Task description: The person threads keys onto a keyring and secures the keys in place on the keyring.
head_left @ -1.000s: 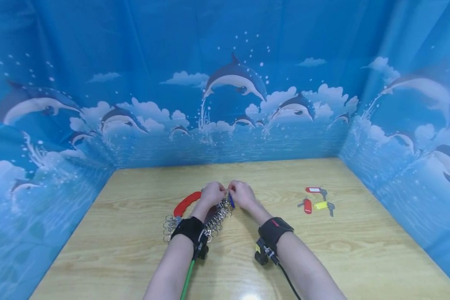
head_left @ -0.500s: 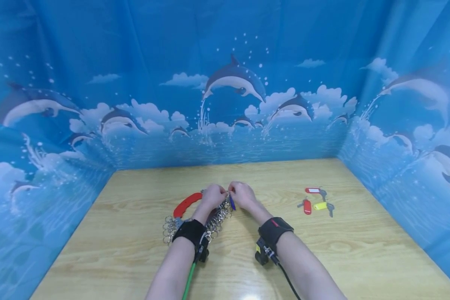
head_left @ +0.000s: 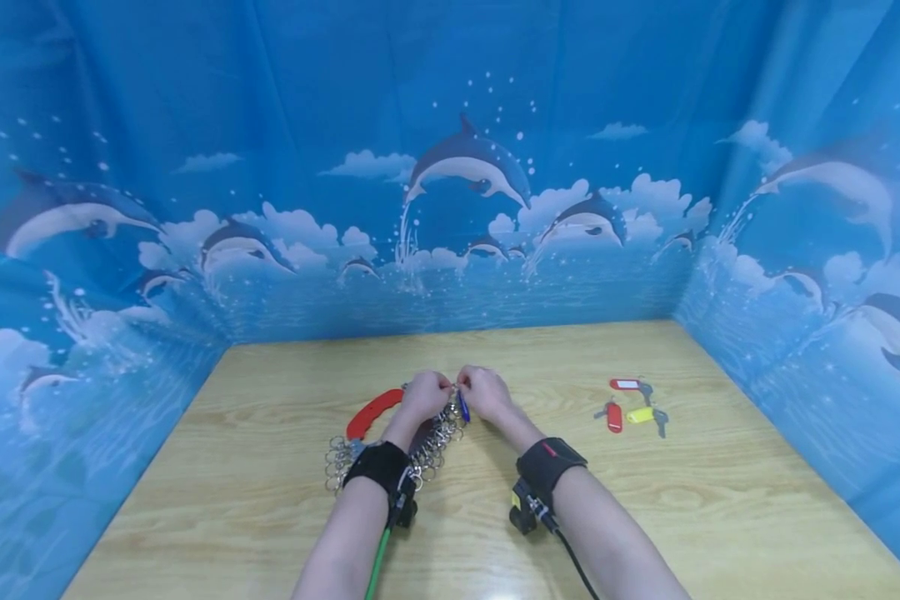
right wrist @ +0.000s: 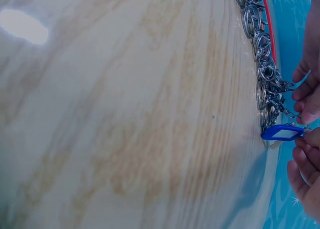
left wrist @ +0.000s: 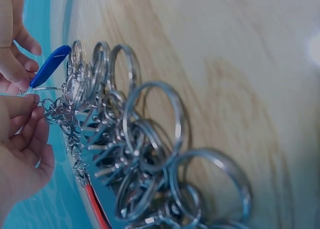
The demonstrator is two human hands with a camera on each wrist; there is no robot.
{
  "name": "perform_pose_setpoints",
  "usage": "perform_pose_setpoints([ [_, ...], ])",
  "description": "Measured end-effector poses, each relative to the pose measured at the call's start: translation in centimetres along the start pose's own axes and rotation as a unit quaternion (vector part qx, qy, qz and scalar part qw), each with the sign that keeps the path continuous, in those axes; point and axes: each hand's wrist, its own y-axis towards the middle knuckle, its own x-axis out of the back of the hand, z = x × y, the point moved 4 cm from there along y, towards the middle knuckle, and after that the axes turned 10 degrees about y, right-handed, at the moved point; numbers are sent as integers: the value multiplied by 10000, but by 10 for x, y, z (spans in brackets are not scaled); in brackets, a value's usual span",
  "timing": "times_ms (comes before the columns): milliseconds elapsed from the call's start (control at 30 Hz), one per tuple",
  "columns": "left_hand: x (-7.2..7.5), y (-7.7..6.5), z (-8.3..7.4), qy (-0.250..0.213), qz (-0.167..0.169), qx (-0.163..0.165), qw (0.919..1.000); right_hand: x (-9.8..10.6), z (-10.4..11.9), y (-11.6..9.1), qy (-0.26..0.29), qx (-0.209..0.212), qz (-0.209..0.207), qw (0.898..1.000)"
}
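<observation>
A large key ring with a red curved handle (head_left: 372, 414) and many small metal rings (head_left: 432, 442) lies on the table, partly behind my left forearm. My left hand (head_left: 424, 398) pinches one of its small rings (left wrist: 49, 105) between thumb and fingertips. Right beside it, my right hand (head_left: 487, 393) pinches the wire loop at the end of a blue key tag (left wrist: 50, 65). The tag hangs tilted against the rings, its pale label window showing in the right wrist view. Both sets of fingertips almost meet, and they partly hide the loop.
Off to the right on the wooden table (head_left: 720, 500) lie two red key tags, one lengthwise (head_left: 626, 384) and one upright (head_left: 614, 417), and a yellow key tag (head_left: 640, 414), each with a grey key. A blue dolphin-print curtain (head_left: 450, 283) stands around the back and sides.
The head view has tipped slightly, so the scene sits a little lower. Both hands keep their pinch at the same spot, with only small finger shifts around the blue tag's loop.
</observation>
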Motion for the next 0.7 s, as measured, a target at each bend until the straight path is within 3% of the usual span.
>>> perform_pose_setpoints([
  [467, 1, 3, 1, 41, -82, 123, 9999, 1, 4, -2, -11, 188, 46, 9998],
  [700, -2, 3, 3, -332, -110, 342, 9988, 1, 5, -3, -155, 431, -36, 9989],
])
